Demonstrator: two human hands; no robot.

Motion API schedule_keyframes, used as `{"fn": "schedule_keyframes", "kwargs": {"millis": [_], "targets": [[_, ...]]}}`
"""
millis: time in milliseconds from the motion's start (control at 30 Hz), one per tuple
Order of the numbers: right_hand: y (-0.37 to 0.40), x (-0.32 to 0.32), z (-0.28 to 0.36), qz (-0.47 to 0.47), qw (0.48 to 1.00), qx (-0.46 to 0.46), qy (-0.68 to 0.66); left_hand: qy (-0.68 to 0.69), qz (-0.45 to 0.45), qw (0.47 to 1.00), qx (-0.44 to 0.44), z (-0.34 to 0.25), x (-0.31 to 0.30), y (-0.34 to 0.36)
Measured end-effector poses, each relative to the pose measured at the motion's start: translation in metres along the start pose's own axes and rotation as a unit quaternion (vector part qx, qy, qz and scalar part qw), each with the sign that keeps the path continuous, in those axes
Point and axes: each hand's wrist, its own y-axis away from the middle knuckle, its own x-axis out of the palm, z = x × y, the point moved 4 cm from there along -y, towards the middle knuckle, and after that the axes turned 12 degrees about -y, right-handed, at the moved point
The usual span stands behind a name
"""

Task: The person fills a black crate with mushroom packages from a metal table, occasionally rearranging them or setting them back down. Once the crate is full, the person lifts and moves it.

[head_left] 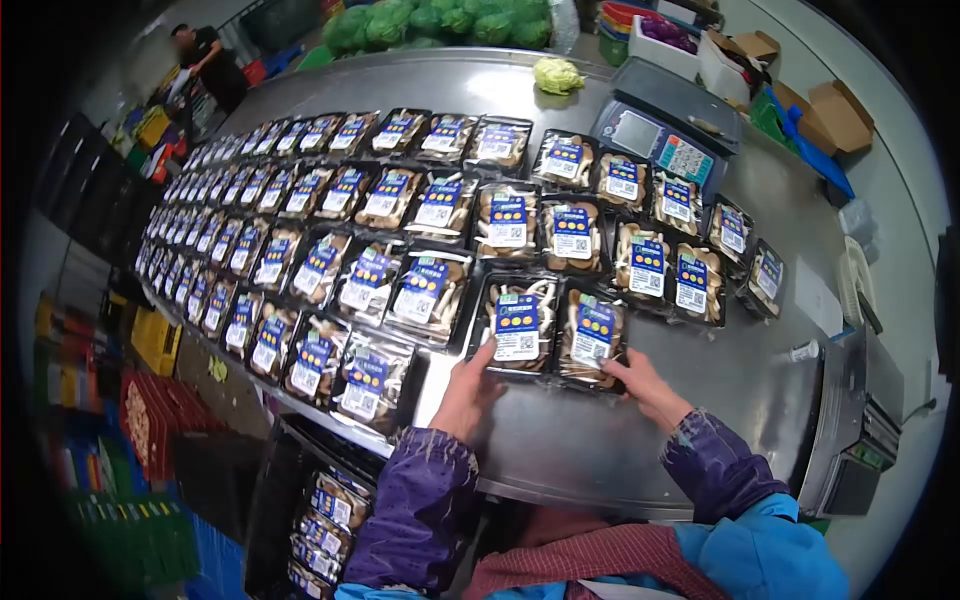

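cloth (560,562): reddish, patterned, at the bottom middle of the frame.
sleeves (415,500): purple, rising from the lower edge towards both hands.
left hand (465,392): grip clamped on the lower left edge of the left pack (516,325), thumb on top, fingers partly hidden.
right hand (650,390): grip clamped on the lower right edge of the right pack (592,335), thumb on its corner.
both packs: side by side, a little right of and below the frame's centre, labels up; whether they rest fully on the desk (640,450), i cannot tell.
other packs (430,290): in rows from the right of the frame to the far left.
crate (268,500): black, lower left, with more packs inside.
scale (660,140): upper right, behind the rows.
cabbage (558,76): top middle, near the scale.
step in hand: by my judgement, squaring the two packs up against the near rows.
next move: probably calls for light, even pressure from both sides, trays level, before either grip loosens.
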Motion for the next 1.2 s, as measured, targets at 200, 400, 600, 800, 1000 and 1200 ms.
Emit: {"fn": "schedule_keyframes", "kwargs": {"millis": [200,400,600,800,1000,1200], "targets": [[0.021,-0.029,-0.032,0.129,0.982,-0.031,-0.136,0.15,0.12,0.977,0.095,0.026,0.017,0.052],[0.079,0.037,-0.022,0.156,0.972,0.017,-0.174,0.201,0.145,0.953,0.174,0.075,-0.045,0.17],[0.108,0.163,-0.042,0.283,0.936,0.131,-0.162,0.271,-0.055,0.955,0.11,0.2,-0.189,0.331],[0.14,0.264,-0.076,0.384,0.903,0.189,-0.03,0.373,-0.271,0.887,0.037,0.398,-0.282,0.422],[0.174,0.364,-0.106,0.477,0.838,0.218,0.147,0.142,-0.298,0.94,-0.085,0.447,-0.311,0.379],[0.223,0.488,-0.181,0.552,0.705,0.153,0.419,-0.025,-0.361,0.911,-0.196,0.52,-0.323,0.315]]}}
